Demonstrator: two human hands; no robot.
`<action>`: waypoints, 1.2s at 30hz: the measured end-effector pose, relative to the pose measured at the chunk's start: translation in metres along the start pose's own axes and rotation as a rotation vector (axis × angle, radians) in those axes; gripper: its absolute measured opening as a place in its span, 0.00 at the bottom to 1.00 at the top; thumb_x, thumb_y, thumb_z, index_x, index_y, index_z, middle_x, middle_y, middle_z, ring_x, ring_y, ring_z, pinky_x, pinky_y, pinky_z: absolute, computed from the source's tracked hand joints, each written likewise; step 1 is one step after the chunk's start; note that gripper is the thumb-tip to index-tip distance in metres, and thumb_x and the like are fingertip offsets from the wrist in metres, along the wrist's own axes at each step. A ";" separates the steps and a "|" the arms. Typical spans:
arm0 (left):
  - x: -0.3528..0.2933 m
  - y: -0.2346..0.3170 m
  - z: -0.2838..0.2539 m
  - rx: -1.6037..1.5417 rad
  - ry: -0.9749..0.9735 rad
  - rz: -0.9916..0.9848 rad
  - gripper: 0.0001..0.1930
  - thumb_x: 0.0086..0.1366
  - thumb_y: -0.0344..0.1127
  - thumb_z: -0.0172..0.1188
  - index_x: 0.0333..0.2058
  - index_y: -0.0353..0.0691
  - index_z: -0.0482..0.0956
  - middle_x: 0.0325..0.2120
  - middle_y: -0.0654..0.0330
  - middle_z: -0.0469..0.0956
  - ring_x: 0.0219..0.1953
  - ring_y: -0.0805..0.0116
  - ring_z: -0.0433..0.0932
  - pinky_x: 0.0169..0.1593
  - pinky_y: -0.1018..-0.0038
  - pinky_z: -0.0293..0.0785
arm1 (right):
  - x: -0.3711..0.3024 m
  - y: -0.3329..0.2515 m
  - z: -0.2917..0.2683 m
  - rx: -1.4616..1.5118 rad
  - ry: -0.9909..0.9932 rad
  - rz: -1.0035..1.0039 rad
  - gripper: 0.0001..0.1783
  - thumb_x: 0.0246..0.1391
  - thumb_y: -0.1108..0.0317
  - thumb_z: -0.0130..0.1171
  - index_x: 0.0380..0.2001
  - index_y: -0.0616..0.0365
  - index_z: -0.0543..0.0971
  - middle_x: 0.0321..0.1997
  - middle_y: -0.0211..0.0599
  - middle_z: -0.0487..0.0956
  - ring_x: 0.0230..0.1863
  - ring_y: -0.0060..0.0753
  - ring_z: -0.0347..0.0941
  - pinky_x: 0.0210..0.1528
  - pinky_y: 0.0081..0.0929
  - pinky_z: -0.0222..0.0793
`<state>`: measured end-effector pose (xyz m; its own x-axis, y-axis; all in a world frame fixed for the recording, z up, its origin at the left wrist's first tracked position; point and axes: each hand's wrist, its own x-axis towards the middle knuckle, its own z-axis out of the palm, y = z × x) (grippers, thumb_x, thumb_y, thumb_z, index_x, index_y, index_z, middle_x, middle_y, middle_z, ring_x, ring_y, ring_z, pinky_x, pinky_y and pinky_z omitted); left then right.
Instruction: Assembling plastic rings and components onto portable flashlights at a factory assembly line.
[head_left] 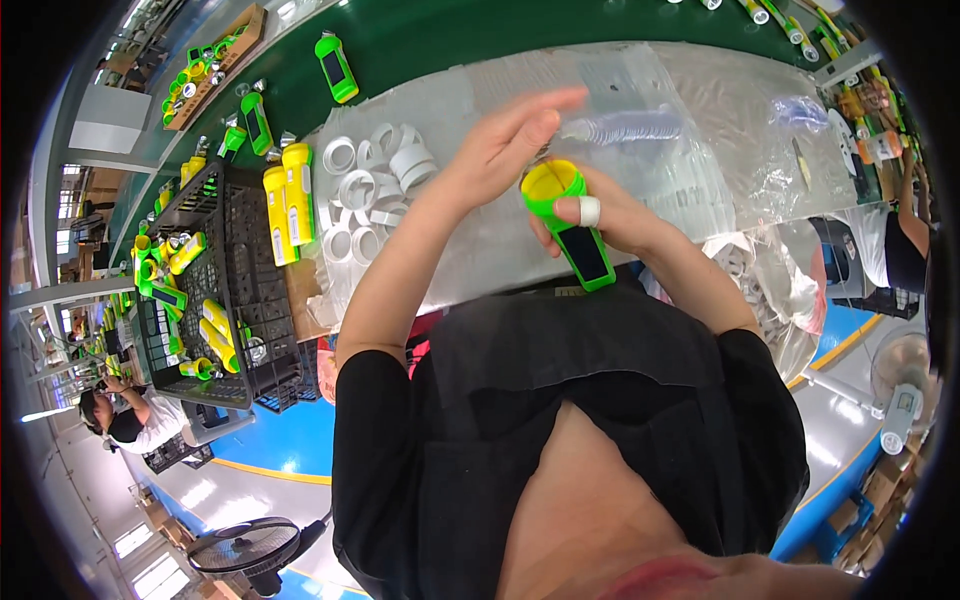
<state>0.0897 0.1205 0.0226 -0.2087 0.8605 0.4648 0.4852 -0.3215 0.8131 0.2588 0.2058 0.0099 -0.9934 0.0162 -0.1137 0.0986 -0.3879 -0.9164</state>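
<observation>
My right hand point(622, 218) is wrapped round a green and yellow flashlight body point(554, 188) with a dark panel on its side. The wide yellow mouth of the body faces up and away from me. A white band circles a digit of that hand. Just above the mouth is my left hand point(496, 150), its fingers stretched out to the right. A small metallic bit shows between this hand and the mouth, too small to name. Whether the left palm touches the body is hidden.
White rings point(358, 188) lie loosely grouped on the plastic-covered table point(470, 260). Yellow flashlights point(276, 212) lie beside them. A black crate point(265, 330) on the left holds several more. Green flashlights point(336, 70) stand or lie on the green surface beyond. Fans point(245, 550) stand behind.
</observation>
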 end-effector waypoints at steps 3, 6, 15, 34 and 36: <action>-0.017 -0.002 0.002 -0.142 -0.123 -0.093 0.20 0.76 0.41 0.39 0.45 0.36 0.78 0.35 0.62 0.78 0.38 0.73 0.73 0.43 0.76 0.69 | -0.012 -0.001 0.008 -0.032 -0.015 -0.024 0.29 0.54 0.48 0.60 0.48 0.59 0.67 0.34 0.40 0.75 0.31 0.29 0.74 0.36 0.27 0.72; -0.033 0.015 0.011 -0.155 0.083 -0.048 0.19 0.75 0.41 0.39 0.40 0.36 0.79 0.34 0.60 0.77 0.37 0.72 0.74 0.40 0.76 0.70 | -0.012 0.004 0.012 -0.049 0.085 -0.080 0.27 0.60 0.53 0.58 0.53 0.62 0.66 0.38 0.40 0.76 0.35 0.27 0.75 0.41 0.27 0.73; -0.029 0.020 0.037 0.251 0.015 0.347 0.17 0.69 0.38 0.43 0.49 0.38 0.77 0.48 0.52 0.77 0.54 0.52 0.72 0.58 0.61 0.61 | -0.015 0.022 0.013 0.108 0.318 -0.235 0.26 0.64 0.56 0.55 0.58 0.58 0.64 0.38 0.36 0.75 0.33 0.27 0.74 0.35 0.27 0.72; -0.022 -0.002 0.027 0.249 0.025 0.159 0.21 0.66 0.38 0.56 0.57 0.40 0.73 0.46 0.54 0.73 0.47 0.58 0.70 0.50 0.70 0.67 | -0.030 -0.003 -0.005 0.065 0.392 -0.198 0.24 0.62 0.55 0.54 0.54 0.60 0.69 0.30 0.36 0.74 0.28 0.26 0.71 0.32 0.24 0.67; -0.032 0.009 0.026 0.355 -0.038 0.192 0.20 0.71 0.39 0.47 0.57 0.40 0.73 0.49 0.53 0.71 0.48 0.57 0.69 0.52 0.69 0.66 | -0.021 -0.002 0.000 0.057 0.335 -0.191 0.24 0.62 0.54 0.55 0.53 0.60 0.70 0.32 0.36 0.74 0.29 0.25 0.71 0.32 0.23 0.67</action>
<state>0.1228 0.1003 0.0059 -0.0574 0.8140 0.5780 0.7769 -0.3271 0.5379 0.2799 0.2063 0.0140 -0.9183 0.3896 -0.0703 -0.0995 -0.3991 -0.9115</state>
